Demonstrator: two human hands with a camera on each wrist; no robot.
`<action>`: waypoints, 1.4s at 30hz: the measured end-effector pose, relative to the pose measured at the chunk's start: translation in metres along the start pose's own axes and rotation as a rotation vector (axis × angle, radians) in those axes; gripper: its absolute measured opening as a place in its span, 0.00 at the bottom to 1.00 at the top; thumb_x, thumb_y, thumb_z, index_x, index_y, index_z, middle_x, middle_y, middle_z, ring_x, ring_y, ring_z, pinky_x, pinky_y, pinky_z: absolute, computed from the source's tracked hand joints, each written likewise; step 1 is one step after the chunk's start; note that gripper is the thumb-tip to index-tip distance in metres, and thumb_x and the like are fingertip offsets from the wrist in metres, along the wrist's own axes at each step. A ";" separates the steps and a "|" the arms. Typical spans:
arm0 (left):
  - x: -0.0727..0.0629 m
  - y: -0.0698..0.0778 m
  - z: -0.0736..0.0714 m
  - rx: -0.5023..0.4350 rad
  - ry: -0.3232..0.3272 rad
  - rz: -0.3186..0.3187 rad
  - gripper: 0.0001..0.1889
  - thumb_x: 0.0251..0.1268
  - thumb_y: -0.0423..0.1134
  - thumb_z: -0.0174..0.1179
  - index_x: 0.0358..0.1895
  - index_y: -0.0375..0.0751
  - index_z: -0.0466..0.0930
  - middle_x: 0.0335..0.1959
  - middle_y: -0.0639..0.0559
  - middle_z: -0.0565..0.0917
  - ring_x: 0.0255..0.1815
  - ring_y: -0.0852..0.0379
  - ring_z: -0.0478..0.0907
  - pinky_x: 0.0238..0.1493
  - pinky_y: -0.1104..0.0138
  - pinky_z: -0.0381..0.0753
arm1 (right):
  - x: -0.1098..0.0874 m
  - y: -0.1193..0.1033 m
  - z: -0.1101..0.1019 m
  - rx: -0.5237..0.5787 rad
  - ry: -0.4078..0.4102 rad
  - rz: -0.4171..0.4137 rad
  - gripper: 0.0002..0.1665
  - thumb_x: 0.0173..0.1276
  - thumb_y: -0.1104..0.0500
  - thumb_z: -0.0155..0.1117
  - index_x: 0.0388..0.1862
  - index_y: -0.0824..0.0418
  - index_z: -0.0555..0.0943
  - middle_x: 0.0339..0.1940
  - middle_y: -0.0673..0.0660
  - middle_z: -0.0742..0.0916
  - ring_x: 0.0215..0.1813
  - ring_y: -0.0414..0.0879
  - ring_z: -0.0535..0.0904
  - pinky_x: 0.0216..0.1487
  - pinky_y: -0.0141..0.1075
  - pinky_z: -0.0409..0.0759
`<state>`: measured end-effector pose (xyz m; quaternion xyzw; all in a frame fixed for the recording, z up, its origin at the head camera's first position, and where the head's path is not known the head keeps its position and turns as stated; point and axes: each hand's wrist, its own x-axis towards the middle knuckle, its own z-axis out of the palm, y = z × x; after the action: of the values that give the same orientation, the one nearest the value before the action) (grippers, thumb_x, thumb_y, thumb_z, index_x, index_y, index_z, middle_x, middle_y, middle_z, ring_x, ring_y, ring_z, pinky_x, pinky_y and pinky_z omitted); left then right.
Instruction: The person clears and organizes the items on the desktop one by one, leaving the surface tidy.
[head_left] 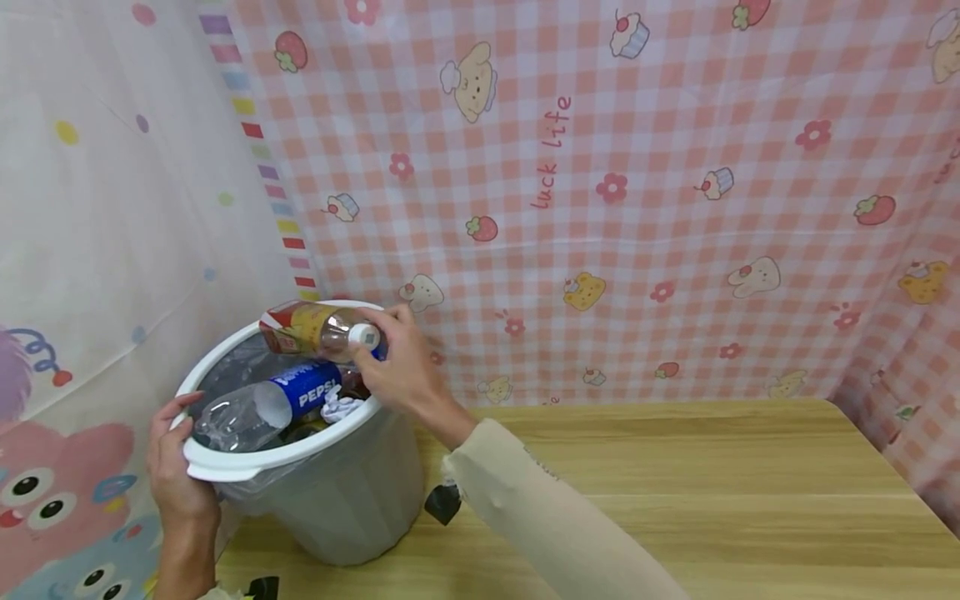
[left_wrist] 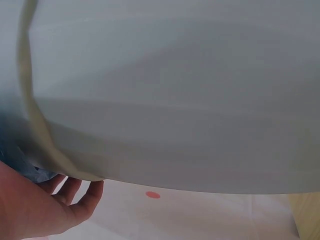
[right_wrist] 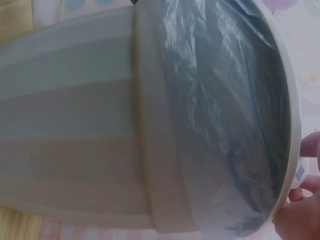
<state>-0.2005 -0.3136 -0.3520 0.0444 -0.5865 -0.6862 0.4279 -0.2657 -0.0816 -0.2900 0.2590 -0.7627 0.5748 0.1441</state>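
Note:
A grey-white trash bin (head_left: 352, 492) with a white rim and plastic liner stands at the left of the table. My left hand (head_left: 180, 475) grips its near-left rim; in the left wrist view its fingers (left_wrist: 90, 197) curl at the bin's edge. At the far right rim, my right hand (head_left: 401, 358) holds a clear plastic bottle (head_left: 300, 327) with a yellow-and-red label, lying sideways over the opening. Its white cap (right_wrist: 300, 172) shows beside the rim in the right wrist view. Below lie an empty Pepsi bottle (head_left: 307, 389) and crumpled white paper (head_left: 340, 408). Deeper contents are partly hidden.
The wooden table (head_left: 675, 475) extends to the right. A pink checked cloth (head_left: 600, 208) hangs behind it, and a white patterned cloth (head_left: 112, 250) stands close to the bin's left. A small black object (head_left: 443, 503) lies beside the bin's base.

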 end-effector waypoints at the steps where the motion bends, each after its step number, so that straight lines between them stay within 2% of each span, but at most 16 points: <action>1: 0.000 0.000 0.000 -0.005 0.002 -0.001 0.19 0.73 0.34 0.36 0.51 0.40 0.80 0.54 0.50 0.76 0.53 0.57 0.71 0.50 0.78 0.69 | 0.000 0.001 0.000 0.005 0.006 -0.003 0.27 0.68 0.62 0.64 0.66 0.60 0.77 0.50 0.55 0.75 0.43 0.42 0.72 0.42 0.28 0.72; 4: 0.000 0.000 0.000 -0.006 0.002 -0.003 0.19 0.73 0.34 0.36 0.51 0.39 0.80 0.55 0.49 0.75 0.54 0.57 0.71 0.51 0.78 0.69 | 0.001 0.003 0.000 -0.006 0.008 -0.015 0.27 0.67 0.63 0.62 0.66 0.61 0.77 0.53 0.56 0.76 0.45 0.42 0.73 0.45 0.28 0.72; 7: -0.001 0.000 0.000 0.001 0.004 -0.006 0.19 0.73 0.34 0.36 0.51 0.40 0.80 0.56 0.48 0.75 0.54 0.56 0.71 0.50 0.77 0.69 | 0.001 0.002 0.000 -0.043 -0.026 -0.034 0.29 0.67 0.64 0.61 0.68 0.60 0.75 0.61 0.57 0.76 0.48 0.44 0.75 0.46 0.29 0.75; 8: -0.001 0.000 0.001 0.011 0.003 -0.005 0.19 0.73 0.34 0.36 0.51 0.41 0.79 0.56 0.49 0.75 0.54 0.57 0.71 0.50 0.78 0.69 | 0.001 0.002 -0.001 -0.063 -0.045 -0.044 0.30 0.67 0.64 0.60 0.69 0.60 0.74 0.64 0.57 0.75 0.50 0.44 0.76 0.47 0.30 0.76; 10: -0.001 0.000 0.001 0.029 0.003 -0.007 0.19 0.74 0.35 0.36 0.51 0.42 0.80 0.56 0.49 0.75 0.54 0.57 0.71 0.50 0.78 0.69 | 0.002 0.001 -0.002 -0.091 -0.092 -0.058 0.32 0.68 0.65 0.59 0.71 0.59 0.71 0.70 0.56 0.72 0.59 0.46 0.76 0.56 0.32 0.76; 12: -0.001 0.001 0.002 0.027 0.003 -0.008 0.19 0.74 0.35 0.36 0.51 0.42 0.80 0.56 0.50 0.75 0.53 0.58 0.71 0.49 0.78 0.69 | 0.003 0.000 -0.003 -0.126 -0.146 -0.076 0.34 0.67 0.65 0.56 0.74 0.59 0.67 0.75 0.55 0.68 0.68 0.47 0.71 0.64 0.36 0.72; 13: -0.001 0.001 0.002 0.021 0.005 -0.008 0.19 0.73 0.35 0.36 0.51 0.42 0.80 0.55 0.50 0.75 0.52 0.58 0.72 0.49 0.78 0.69 | 0.003 0.000 -0.004 -0.138 -0.178 -0.090 0.35 0.67 0.65 0.55 0.75 0.59 0.66 0.77 0.55 0.66 0.70 0.47 0.69 0.64 0.37 0.72; 14: -0.001 0.000 0.002 0.020 0.006 -0.006 0.19 0.73 0.35 0.36 0.51 0.42 0.80 0.55 0.50 0.76 0.52 0.58 0.72 0.49 0.78 0.69 | 0.004 -0.001 -0.004 -0.153 -0.213 -0.104 0.36 0.67 0.65 0.54 0.76 0.58 0.64 0.79 0.54 0.64 0.66 0.48 0.73 0.63 0.38 0.73; 19: 0.000 0.000 0.001 -0.016 0.000 -0.002 0.19 0.73 0.34 0.36 0.51 0.40 0.79 0.53 0.50 0.76 0.51 0.58 0.72 0.48 0.77 0.70 | 0.006 -0.003 -0.007 -0.238 -0.355 -0.149 0.39 0.68 0.64 0.48 0.79 0.54 0.58 0.81 0.51 0.58 0.72 0.51 0.68 0.66 0.41 0.68; 20: 0.000 -0.001 0.000 -0.021 -0.001 -0.002 0.19 0.73 0.34 0.36 0.51 0.39 0.79 0.53 0.50 0.76 0.51 0.58 0.72 0.48 0.77 0.70 | 0.006 -0.003 -0.007 -0.260 -0.376 -0.152 0.39 0.68 0.64 0.47 0.79 0.53 0.57 0.81 0.50 0.58 0.74 0.51 0.65 0.71 0.41 0.64; 21: -0.001 -0.001 0.000 -0.027 -0.001 -0.004 0.19 0.73 0.34 0.36 0.51 0.39 0.79 0.53 0.50 0.76 0.50 0.58 0.72 0.47 0.77 0.70 | 0.006 -0.003 -0.007 -0.284 -0.395 -0.154 0.39 0.69 0.64 0.47 0.80 0.52 0.56 0.81 0.49 0.57 0.79 0.51 0.55 0.75 0.41 0.57; 25: -0.001 -0.001 0.000 -0.028 0.005 -0.003 0.19 0.73 0.34 0.36 0.50 0.39 0.80 0.53 0.50 0.76 0.50 0.58 0.72 0.48 0.77 0.69 | 0.007 -0.004 -0.007 -0.401 -0.462 -0.181 0.38 0.71 0.64 0.46 0.80 0.54 0.54 0.81 0.52 0.57 0.80 0.50 0.53 0.78 0.45 0.52; 29: -0.002 -0.001 0.000 -0.023 0.016 -0.006 0.19 0.73 0.34 0.36 0.50 0.39 0.80 0.53 0.50 0.76 0.50 0.58 0.71 0.48 0.77 0.69 | 0.007 -0.006 -0.006 -0.566 -0.505 -0.211 0.38 0.72 0.63 0.45 0.81 0.53 0.53 0.82 0.52 0.57 0.75 0.55 0.63 0.74 0.50 0.58; 32: -0.002 0.000 0.001 -0.021 0.016 -0.008 0.19 0.73 0.34 0.37 0.51 0.38 0.80 0.55 0.49 0.76 0.51 0.57 0.71 0.48 0.77 0.69 | 0.008 -0.006 -0.005 -0.638 -0.524 -0.212 0.39 0.72 0.63 0.45 0.81 0.52 0.52 0.82 0.51 0.57 0.71 0.55 0.67 0.71 0.50 0.60; 37: -0.001 0.000 0.001 -0.011 0.013 -0.003 0.20 0.73 0.34 0.36 0.52 0.38 0.80 0.57 0.48 0.75 0.55 0.56 0.70 0.51 0.77 0.69 | 0.008 -0.008 -0.005 -0.680 -0.548 -0.197 0.41 0.69 0.63 0.47 0.81 0.52 0.54 0.81 0.52 0.59 0.71 0.53 0.68 0.70 0.48 0.62; 42: -0.001 0.000 0.002 -0.030 0.016 0.002 0.20 0.72 0.34 0.36 0.52 0.37 0.80 0.56 0.48 0.75 0.53 0.55 0.70 0.49 0.76 0.70 | 0.009 -0.008 -0.005 -0.674 -0.545 -0.186 0.40 0.68 0.62 0.50 0.80 0.53 0.57 0.79 0.52 0.63 0.73 0.50 0.68 0.71 0.46 0.62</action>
<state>-0.2007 -0.3115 -0.3516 0.0429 -0.5728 -0.6942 0.4337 -0.2695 -0.0810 -0.2778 0.4073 -0.8911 0.1891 0.0653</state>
